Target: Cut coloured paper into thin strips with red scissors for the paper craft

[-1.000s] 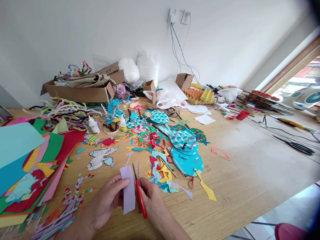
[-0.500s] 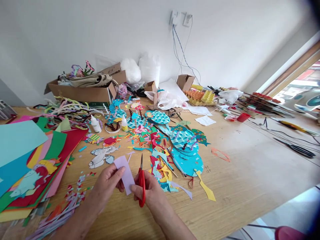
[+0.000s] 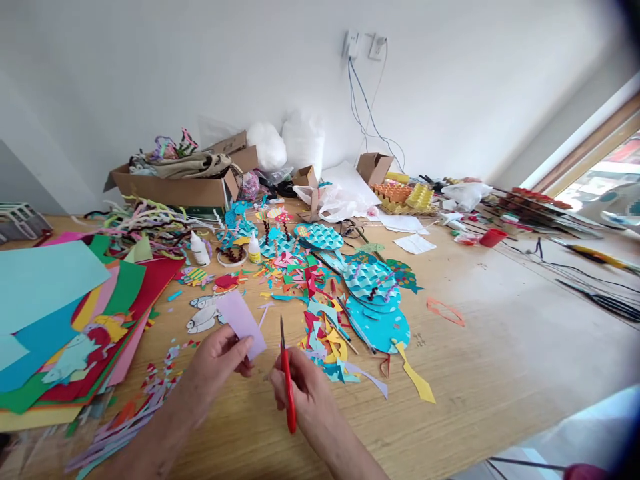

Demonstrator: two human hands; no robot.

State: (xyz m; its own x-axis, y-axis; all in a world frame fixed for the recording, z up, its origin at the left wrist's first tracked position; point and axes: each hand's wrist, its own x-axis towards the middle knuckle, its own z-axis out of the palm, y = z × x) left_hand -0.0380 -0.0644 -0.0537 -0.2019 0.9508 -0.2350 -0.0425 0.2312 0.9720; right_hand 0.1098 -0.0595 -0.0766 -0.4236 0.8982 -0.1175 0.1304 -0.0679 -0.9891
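Paper point(image 3: 241, 322) pinched by the left fingers point(image 3: 244, 347) could tear if scissors point(image 3: 287, 377), gripped by the right fingers point(image 3: 301, 364), caught it askew.

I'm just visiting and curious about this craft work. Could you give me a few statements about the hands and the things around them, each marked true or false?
1. The left hand holds a piece of purple paper. True.
2. The right hand holds red-handled scissors. True.
3. The scissors are cutting into the purple paper. False: they are apart from it.
4. Two small bottles stand upright beyond the hands. True.
5. The large coloured sheets are piled at the right of the picture. False: they are at the left.
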